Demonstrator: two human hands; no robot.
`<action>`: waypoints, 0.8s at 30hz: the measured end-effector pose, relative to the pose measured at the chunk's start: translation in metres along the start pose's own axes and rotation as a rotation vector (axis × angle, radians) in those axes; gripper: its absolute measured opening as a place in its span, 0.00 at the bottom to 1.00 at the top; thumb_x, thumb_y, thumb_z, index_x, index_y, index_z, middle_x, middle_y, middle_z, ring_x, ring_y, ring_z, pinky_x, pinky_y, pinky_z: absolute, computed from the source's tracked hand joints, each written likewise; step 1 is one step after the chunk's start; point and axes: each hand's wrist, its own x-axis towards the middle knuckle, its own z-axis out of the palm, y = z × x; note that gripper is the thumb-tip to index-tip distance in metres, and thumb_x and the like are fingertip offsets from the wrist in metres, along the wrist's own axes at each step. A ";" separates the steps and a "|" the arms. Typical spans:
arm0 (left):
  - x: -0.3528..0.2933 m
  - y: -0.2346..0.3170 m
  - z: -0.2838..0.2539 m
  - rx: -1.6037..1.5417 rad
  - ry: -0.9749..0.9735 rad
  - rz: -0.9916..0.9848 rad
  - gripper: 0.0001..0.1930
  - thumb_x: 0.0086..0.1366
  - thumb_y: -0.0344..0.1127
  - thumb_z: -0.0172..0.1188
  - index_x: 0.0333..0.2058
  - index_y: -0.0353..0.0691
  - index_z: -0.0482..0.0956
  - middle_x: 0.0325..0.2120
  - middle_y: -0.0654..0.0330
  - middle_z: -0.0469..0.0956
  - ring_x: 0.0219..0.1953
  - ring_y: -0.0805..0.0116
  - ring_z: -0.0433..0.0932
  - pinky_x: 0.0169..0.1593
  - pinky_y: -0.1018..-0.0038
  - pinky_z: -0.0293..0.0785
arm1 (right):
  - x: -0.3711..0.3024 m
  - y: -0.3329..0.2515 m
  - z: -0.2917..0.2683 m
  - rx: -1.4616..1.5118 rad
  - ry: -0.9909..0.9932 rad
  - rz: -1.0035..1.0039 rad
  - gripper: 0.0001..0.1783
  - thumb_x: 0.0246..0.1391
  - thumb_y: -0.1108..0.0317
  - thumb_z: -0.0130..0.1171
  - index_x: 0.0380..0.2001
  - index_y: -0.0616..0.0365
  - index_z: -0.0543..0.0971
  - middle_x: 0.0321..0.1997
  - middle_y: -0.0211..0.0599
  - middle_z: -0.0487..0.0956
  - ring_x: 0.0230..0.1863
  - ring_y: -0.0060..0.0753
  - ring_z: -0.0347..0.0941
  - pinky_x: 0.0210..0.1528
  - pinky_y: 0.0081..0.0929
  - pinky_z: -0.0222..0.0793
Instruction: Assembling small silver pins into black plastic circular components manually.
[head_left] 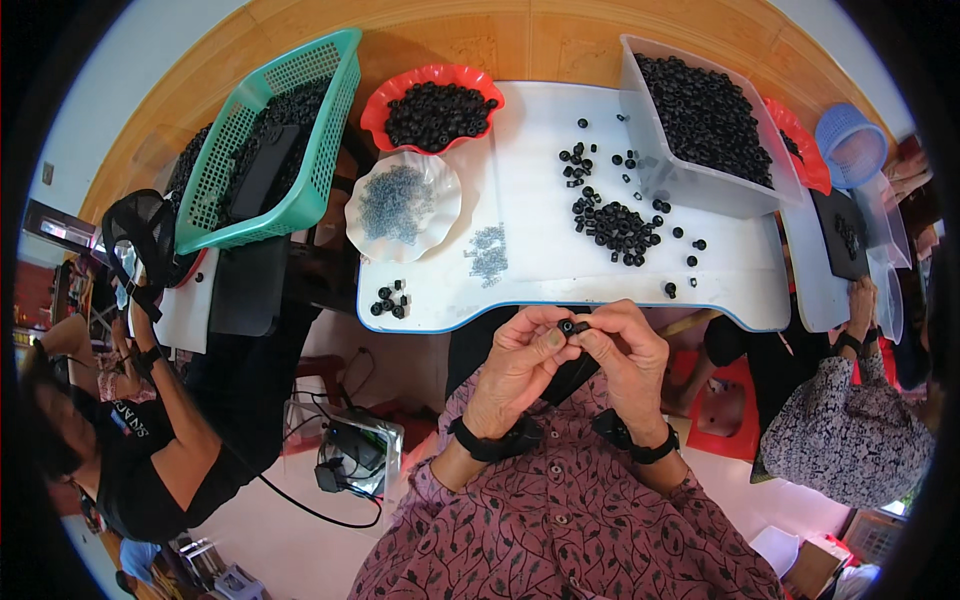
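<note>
Just off the table's near edge, my left hand (522, 362) and my right hand (626, 358) meet, both closed in a pinch. Between the fingertips is a small black plastic part (568, 327) with a round hole at its end. Whether it is one piece or two pressed together is hard to make out. On the white table beyond lies a loose pile of black plastic parts (615, 228), with several more scattered about it. To the left of that pile is a small heap of clear little pieces (488, 254). A few black parts (388, 301) sit at the near left corner.
A red scalloped bowl (372, 112) of black parts and a white scalloped dish (449, 215) of clear pieces stand at left. A translucent bin (690, 190) full of black parts is at back right. A green basket (318, 185) stands farther left. People sit on both sides.
</note>
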 end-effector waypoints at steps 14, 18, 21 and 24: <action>0.002 0.000 0.000 0.049 0.011 0.041 0.12 0.63 0.22 0.57 0.46 0.32 0.75 0.42 0.54 0.78 0.42 0.68 0.80 0.47 0.75 0.80 | 0.002 0.006 0.001 -0.059 0.015 -0.033 0.09 0.53 0.81 0.60 0.39 0.65 0.80 0.38 0.31 0.73 0.35 0.17 0.70 0.36 0.12 0.66; 0.002 0.001 -0.003 0.049 0.009 0.050 0.12 0.63 0.22 0.56 0.46 0.32 0.76 0.42 0.52 0.79 0.41 0.67 0.80 0.47 0.74 0.80 | 0.003 0.006 0.003 -0.057 0.016 -0.025 0.09 0.53 0.82 0.60 0.39 0.65 0.80 0.38 0.32 0.73 0.36 0.18 0.71 0.38 0.13 0.67; 0.003 0.001 -0.006 0.066 0.020 0.049 0.12 0.63 0.22 0.56 0.46 0.32 0.76 0.42 0.53 0.79 0.41 0.68 0.80 0.47 0.74 0.80 | 0.003 0.003 0.004 -0.060 0.012 -0.011 0.09 0.53 0.82 0.59 0.39 0.66 0.79 0.38 0.32 0.74 0.36 0.19 0.71 0.39 0.13 0.68; 0.002 0.000 -0.005 0.070 0.051 0.056 0.12 0.63 0.22 0.57 0.45 0.32 0.76 0.41 0.53 0.79 0.40 0.69 0.79 0.46 0.74 0.79 | 0.003 0.004 0.005 -0.081 0.009 -0.002 0.09 0.53 0.82 0.59 0.39 0.66 0.79 0.38 0.33 0.74 0.36 0.19 0.72 0.39 0.14 0.68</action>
